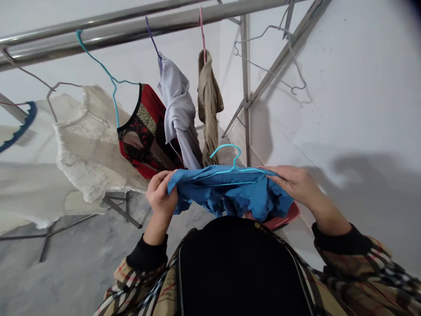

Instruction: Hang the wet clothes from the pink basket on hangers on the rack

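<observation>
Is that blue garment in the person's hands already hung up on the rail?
No, off the rail. The blue fabric garment sits on a turquoise wire hanger, held by the left hand and right hand below the metal rail.

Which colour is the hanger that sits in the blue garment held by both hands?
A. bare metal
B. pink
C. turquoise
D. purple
C: the hanger whose hook rises above the blue garment, held between the left hand and the right hand, is turquoise.

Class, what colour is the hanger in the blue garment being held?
Light turquoise hanger, seen in the head view.
</observation>
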{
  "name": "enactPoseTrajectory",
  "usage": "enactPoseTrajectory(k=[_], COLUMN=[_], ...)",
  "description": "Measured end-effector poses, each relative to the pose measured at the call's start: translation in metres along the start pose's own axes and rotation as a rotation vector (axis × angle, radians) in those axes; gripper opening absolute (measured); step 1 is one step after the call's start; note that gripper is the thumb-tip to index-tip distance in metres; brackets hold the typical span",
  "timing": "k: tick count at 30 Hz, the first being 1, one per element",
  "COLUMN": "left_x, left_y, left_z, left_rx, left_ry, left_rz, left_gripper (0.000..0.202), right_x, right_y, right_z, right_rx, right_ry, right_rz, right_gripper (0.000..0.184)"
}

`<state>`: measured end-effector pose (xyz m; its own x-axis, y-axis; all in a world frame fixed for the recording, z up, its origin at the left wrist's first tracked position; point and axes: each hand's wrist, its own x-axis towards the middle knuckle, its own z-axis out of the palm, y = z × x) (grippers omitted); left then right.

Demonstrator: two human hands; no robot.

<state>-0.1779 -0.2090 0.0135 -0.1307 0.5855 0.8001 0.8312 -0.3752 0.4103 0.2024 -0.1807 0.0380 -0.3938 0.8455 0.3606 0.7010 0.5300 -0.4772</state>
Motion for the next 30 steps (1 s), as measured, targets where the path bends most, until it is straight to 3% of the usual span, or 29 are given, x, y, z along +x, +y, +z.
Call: enactPoseTrajectory(k=[2, 5, 7, 11, 13, 16, 18, 20, 22, 25, 27, 30], left_x=[-0.009, -0.017, -0.015, -0.002, 0.0, -0.001, 0.0, 0.004, 0.01, 0.019, 0.022, 0.022], left_y=[0.005, 0.015, 0.018, 0.019, 0.021, 0.031, 0.038, 0.041, 0.04, 0.031, 0.022, 0.009], left_z=[-0.001, -0.005, -0.007, -0.001, 0.007, 0.02, 0.027, 0.032, 0.034, 0.03, 0.026, 0.019], left_rx=[0.0, -0.17, -0.245, -0.24, -0.246, -0.27, -0.312, -0.438, -0.68, -0.999, -0.957, -0.542], left_ry=[-0.106, -0.487, -0.578, -0.343, -0.357, -0.445, -0.436, -0.356, -0.286, -0.438, -0.549, -0.4], left_rz=[0.079, 0.226, 0.169, -0.168, -0.27, -0.366, -0.431, -0.528, -0.707, -0.992, -0.981, -0.643], left_gripper=[0.021, 0.027, 0.036, 0.031, 0.033, 0.053, 0.051, 0.036, 0.026, 0.031, 0.041, 0.055], right_x=[-0.005, -0.012, -0.015, -0.019, -0.02, -0.021, -0.021, -0.022, -0.024, -0.026, -0.027, -0.027], right_y=[0.002, 0.003, 0.003, 0.0, -0.003, -0.008, -0.01, -0.008, -0.006, -0.002, -0.001, -0.002], right_z=[-0.001, -0.002, -0.004, -0.009, -0.01, -0.01, -0.01, -0.011, -0.012, -0.014, -0.016, -0.019], right_rx=[-0.076, -0.166, -0.195, -0.225, -0.221, -0.205, -0.196, -0.196, -0.213, -0.242, -0.246, -0.23], right_ry=[0.072, 0.222, 0.274, 0.294, 0.294, 0.307, 0.299, 0.293, 0.318, 0.342, 0.329, 0.328], right_rz=[0.002, 0.006, -0.01, -0.064, -0.066, -0.054, -0.071, -0.089, -0.088, -0.082, -0.087, -0.071], right_gripper=[0.027, 0.026, 0.024, 0.023, 0.023, 0.023, 0.023, 0.023, 0.022, 0.021, 0.021, 0.02])
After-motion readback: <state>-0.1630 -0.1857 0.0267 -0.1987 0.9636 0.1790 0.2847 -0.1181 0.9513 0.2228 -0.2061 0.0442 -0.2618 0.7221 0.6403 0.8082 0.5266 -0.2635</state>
